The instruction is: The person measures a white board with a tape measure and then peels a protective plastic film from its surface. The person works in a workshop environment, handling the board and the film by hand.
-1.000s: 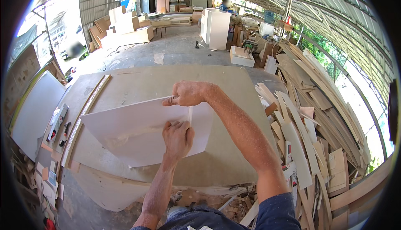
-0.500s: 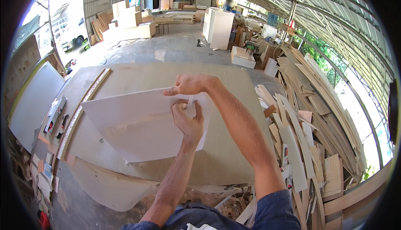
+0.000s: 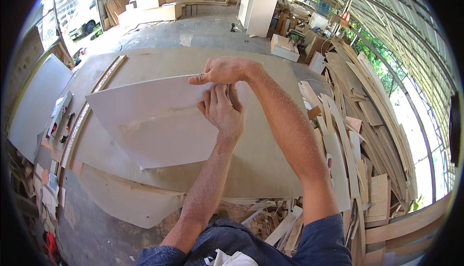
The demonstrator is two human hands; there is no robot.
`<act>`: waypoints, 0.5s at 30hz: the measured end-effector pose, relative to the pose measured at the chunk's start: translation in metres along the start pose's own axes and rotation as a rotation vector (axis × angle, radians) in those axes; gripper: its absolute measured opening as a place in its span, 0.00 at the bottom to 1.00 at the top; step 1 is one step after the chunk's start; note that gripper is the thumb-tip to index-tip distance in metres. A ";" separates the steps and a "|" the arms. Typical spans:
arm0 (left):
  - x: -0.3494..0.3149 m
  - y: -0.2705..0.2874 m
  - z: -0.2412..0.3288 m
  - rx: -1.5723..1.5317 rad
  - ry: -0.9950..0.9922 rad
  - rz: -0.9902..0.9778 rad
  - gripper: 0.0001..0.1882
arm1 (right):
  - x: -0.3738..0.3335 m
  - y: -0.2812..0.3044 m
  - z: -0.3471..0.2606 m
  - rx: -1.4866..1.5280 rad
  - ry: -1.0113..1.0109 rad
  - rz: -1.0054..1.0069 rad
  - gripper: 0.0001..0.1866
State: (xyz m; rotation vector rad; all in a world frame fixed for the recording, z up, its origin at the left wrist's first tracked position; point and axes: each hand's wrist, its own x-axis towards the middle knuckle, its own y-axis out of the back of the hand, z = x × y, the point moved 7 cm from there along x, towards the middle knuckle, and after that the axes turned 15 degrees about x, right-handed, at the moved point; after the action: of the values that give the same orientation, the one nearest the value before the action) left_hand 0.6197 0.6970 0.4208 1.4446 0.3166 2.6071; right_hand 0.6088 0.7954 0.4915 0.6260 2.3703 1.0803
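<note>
Our left hand's [image 3: 223,110] fingers lay together, flat on the white sheet [image 3: 154,121]; our right hand's [image 3: 223,71] fingers clamped its top edge at twelve o'clock. The sheet rested tilted on the desk [image 3: 261,159], scrap boards [image 3: 348,135] piled at three o'clock.

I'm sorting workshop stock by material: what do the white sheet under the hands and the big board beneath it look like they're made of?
White sheet: probably thin laminate or veneer, smooth matte white; it curves where the right hand and left hand press it. Large board: likely plywood or fibreboard, dull tan, unfinished, dusty.
</note>
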 end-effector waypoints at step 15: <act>-0.016 0.008 0.013 -0.242 -0.413 -0.332 0.12 | -0.001 0.006 0.006 -0.032 0.078 0.030 0.44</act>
State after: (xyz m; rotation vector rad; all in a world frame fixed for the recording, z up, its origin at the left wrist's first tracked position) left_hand 0.6386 0.6872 0.4165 1.6314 0.1638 1.9583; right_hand 0.6142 0.8022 0.4931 0.6205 2.4120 1.1731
